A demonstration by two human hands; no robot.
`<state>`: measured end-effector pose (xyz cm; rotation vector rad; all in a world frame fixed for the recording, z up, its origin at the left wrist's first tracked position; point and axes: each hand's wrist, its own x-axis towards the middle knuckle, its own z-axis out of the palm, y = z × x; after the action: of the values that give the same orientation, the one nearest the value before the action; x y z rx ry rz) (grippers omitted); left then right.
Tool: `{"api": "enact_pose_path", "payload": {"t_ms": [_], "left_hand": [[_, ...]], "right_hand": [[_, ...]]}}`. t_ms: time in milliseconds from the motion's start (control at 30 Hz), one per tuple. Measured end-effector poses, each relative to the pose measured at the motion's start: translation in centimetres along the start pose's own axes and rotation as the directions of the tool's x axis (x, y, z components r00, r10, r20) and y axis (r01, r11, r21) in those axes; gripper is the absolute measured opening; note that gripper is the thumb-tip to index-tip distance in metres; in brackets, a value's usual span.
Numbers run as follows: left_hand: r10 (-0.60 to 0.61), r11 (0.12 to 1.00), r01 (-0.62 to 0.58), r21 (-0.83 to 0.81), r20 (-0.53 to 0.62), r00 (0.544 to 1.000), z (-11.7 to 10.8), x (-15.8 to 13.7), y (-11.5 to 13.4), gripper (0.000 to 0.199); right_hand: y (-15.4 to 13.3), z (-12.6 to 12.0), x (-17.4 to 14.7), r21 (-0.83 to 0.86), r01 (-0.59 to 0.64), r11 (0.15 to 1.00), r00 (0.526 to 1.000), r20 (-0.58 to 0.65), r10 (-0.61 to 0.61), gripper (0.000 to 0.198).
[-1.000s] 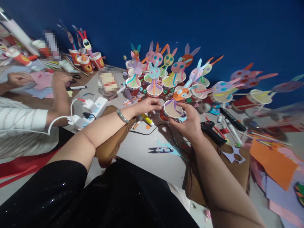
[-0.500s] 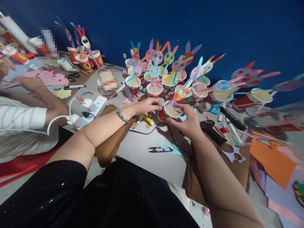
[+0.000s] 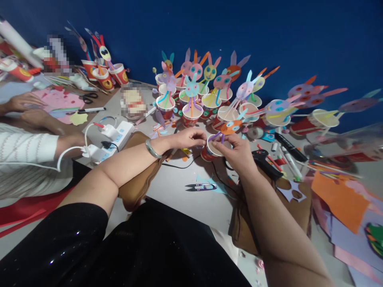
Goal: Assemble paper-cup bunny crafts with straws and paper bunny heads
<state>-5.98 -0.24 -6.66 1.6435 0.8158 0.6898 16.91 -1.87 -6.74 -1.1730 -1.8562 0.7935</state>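
A red and white paper cup [image 3: 206,153] stands on the table between my hands, with an orange paper rabbit head [image 3: 230,127] on purple stems rising from it. My right hand [image 3: 239,153] is closed over the cup's mouth, thumb and fingertips pinched at a purple stem. On the cup's left, my left hand [image 3: 190,138] has thumb and forefinger pressed together near the rim; whatever is between them is too small to make out. Thread snips [image 3: 201,187] lie in front of the cup on a blue paper scrap.
Behind the hands stand several cups with rabbit heads [image 3: 192,113]. A glue gun [image 3: 266,165] and markers [image 3: 289,147] lie right, by orange paper [image 3: 341,199]. A power strip [image 3: 121,137] is left, beside a co-worker's hands [image 3: 38,113]. A black cable [image 3: 182,166] crosses the table.
My right hand has shifted from gripping the cup's side to pinching at the stem over its mouth. My left fingertips stay near the rim. The co-worker's hand has moved onto the pink paper.
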Motion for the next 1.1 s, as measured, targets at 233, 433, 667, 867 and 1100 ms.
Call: {"api": "enact_pose_path", "payload": {"t_ms": [233, 433, 667, 867, 1100], "left_hand": [[0.075, 0.996, -0.074, 0.048, -0.018, 0.997, 0.2, -0.4, 0.0, 0.045], [0.196, 0.97, -0.184, 0.161, -0.061, 0.979, 0.7, -0.9, 0.3, 0.072], [0.245, 0.941, -0.212, 0.263, -0.101, 0.964, 2.1, -0.8, -0.1, 0.067], [0.269, 0.929, -0.221, 0.298, -0.131, 0.954, 2.4, -1.1, 0.3, 0.069], [0.24, 0.92, -0.179, 0.349, -0.139, 0.961, 2.8, -1.4, 0.8, 0.06]], "right_hand": [[-0.8, -0.7, 0.0, -0.059, 0.032, 0.998, 0.999, -0.004, -0.033, 0.014], [-2.1, -0.8, -0.6, -0.087, 0.099, 0.991, 0.994, -0.034, -0.102, 0.009], [-2.4, -0.6, -0.7, -0.087, 0.106, 0.991, 0.994, -0.026, -0.109, 0.008], [-2.7, -0.6, -0.9, -0.101, 0.107, 0.989, 0.994, -0.027, -0.11, 0.008], [-2.1, -0.4, -0.8, -0.145, 0.139, 0.98, 0.988, -0.039, -0.146, 0.009]]}}
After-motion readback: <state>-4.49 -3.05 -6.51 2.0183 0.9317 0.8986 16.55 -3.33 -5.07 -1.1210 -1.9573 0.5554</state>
